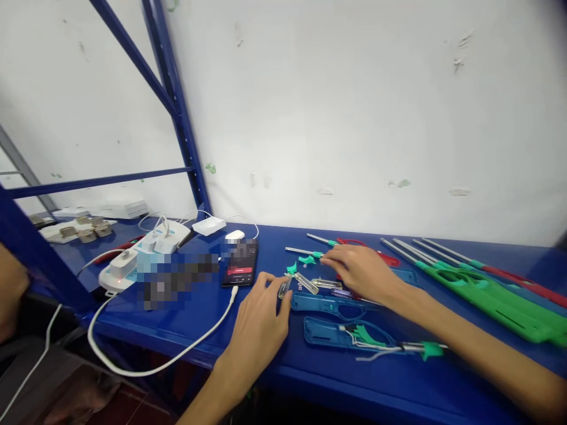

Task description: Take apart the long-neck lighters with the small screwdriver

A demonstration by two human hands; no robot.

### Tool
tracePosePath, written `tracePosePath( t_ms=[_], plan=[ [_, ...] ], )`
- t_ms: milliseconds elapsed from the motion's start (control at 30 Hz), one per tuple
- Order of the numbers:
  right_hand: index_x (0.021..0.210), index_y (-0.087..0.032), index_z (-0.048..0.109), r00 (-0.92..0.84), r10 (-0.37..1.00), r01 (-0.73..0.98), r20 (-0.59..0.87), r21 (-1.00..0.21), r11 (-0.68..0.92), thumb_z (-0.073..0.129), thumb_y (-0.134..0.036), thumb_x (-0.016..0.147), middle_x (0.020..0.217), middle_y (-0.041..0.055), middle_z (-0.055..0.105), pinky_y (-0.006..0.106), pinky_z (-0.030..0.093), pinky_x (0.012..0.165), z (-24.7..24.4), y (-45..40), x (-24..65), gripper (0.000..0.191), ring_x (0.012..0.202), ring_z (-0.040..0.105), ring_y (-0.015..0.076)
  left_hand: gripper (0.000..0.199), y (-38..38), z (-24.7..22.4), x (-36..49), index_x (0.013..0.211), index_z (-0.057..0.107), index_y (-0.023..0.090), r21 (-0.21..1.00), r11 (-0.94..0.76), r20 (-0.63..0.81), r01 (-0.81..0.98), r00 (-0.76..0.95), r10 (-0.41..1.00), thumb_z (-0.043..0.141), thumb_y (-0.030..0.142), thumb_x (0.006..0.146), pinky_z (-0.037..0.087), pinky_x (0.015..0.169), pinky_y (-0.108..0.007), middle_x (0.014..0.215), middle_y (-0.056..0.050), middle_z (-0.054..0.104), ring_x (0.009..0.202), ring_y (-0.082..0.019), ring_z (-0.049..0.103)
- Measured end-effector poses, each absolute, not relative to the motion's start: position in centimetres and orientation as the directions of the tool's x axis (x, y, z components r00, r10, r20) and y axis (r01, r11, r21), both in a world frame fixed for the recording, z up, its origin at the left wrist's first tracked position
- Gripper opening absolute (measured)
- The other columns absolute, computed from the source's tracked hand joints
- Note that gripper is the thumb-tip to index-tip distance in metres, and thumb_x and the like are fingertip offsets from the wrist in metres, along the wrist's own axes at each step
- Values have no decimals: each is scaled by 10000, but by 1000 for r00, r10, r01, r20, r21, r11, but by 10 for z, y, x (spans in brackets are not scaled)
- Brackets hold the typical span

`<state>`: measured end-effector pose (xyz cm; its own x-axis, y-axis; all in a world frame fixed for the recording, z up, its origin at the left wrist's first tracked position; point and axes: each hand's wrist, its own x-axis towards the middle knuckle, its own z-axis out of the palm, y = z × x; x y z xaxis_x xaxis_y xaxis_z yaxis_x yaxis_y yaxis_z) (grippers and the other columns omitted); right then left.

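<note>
My left hand is closed around a small clear reservoir at the table's middle. Over the parts to the right, my right hand has its fingers pressed together at the green end of a metal rod; what they grip, if anything, is hidden. Between the hands lie clear reservoirs and small green pieces. Nearer the front edge are a blue lighter shell half and another blue shell holding wires, a green trigger and a metal rod that ends in a green piece.
Green lighters and a red one lie at the right. Left of my hands are a phone with a white cable, a power strip and a blue shelf post. Another person's arm shows far left.
</note>
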<state>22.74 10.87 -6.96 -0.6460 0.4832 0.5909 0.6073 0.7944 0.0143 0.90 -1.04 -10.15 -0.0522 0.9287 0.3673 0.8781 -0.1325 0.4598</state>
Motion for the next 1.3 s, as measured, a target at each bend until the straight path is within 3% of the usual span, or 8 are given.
tracePosePath(
  t_ms=[133, 300, 467, 533, 633, 733, 833, 1300],
  plan=[
    [962, -214, 794, -542, 472, 642, 695, -20, 766, 556, -315, 1028, 906, 65, 831, 334, 548, 628, -56, 87, 256, 267, 722, 771, 240, 316, -12, -103, 10, 1267, 672, 240, 526, -177, 381, 832, -45, 923, 449, 311, 1055, 541, 767, -342, 1192, -77, 629, 895, -217, 688],
    [997, -237, 729, -380, 248, 685, 891, 91, 723, 678, -210, 957, 597, -36, 707, 296, 424, 492, -70, 19, 299, 71, 430, 596, 149, 238, -9, -103, 8, 1075, 719, 228, 500, -245, 444, 831, -3, 896, 485, 238, 1034, 531, 820, -376, 1051, -58, 686, 978, -251, 655],
    [703, -243, 557, -279, 329, 725, 902, -26, 688, 670, -110, 932, 492, -62, 494, 308, 344, 480, -103, -17, 322, 288, 400, 460, 121, 199, -18, -103, 18, 1025, 699, 210, 416, -431, 613, 801, 103, 783, 504, 171, 1020, 509, 781, -373, 954, -44, 707, 887, -227, 623],
    [705, -234, 559, -262, 424, 738, 867, -103, 667, 663, -139, 948, 541, -46, 518, 306, 369, 521, -108, -16, 324, 281, 461, 482, 129, 191, -26, -103, 31, 1046, 686, 208, 359, -548, 686, 756, 184, 704, 507, 147, 1017, 505, 790, -368, 928, -37, 699, 856, -209, 600],
    [843, -230, 640, -336, 558, 717, 758, -179, 674, 636, -202, 980, 777, 20, 666, 332, 463, 696, -106, -10, 324, 140, 728, 613, 193, 188, -36, -106, 52, 1101, 676, 213, 333, -665, 654, 668, 345, 673, 550, 124, 993, 530, 839, -360, 1007, -50, 684, 938, -209, 597],
    [1031, -264, 676, -443, 677, 698, 588, -248, 672, 605, -286, 1013, 1065, 59, 704, 422, 479, 913, -105, -7, 324, 76, 1024, 621, 258, 271, -39, -109, 63, 1236, 649, 207, 288, -638, 548, 714, 424, 721, 555, 145, 990, 534, 976, -440, 1253, -107, 621, 1168, -273, 551],
    [1156, -316, 664, -502, 724, 691, 473, -284, 664, 626, -367, 1014, 1157, 37, 694, 489, 426, 1031, -109, -6, 325, 156, 1119, 603, 268, 315, -37, -110, 63, 1306, 618, 205, 305, -584, 486, 752, 404, 775, 533, 169, 1005, 531, 1020, -480, 1288, -112, 608, 1199, -283, 545],
    [1136, -313, 705, -562, 704, 576, 434, -406, 710, 522, -354, 1068, 1113, 22, 684, 348, 501, 930, -114, -3, 333, 200, 1081, 622, 208, 263, -31, -114, 55, 1260, 658, 256, 386, -571, 451, 724, 392, 802, 527, 214, 1035, 553, 996, -450, 1188, -65, 643, 1115, -247, 601]
  ],
)
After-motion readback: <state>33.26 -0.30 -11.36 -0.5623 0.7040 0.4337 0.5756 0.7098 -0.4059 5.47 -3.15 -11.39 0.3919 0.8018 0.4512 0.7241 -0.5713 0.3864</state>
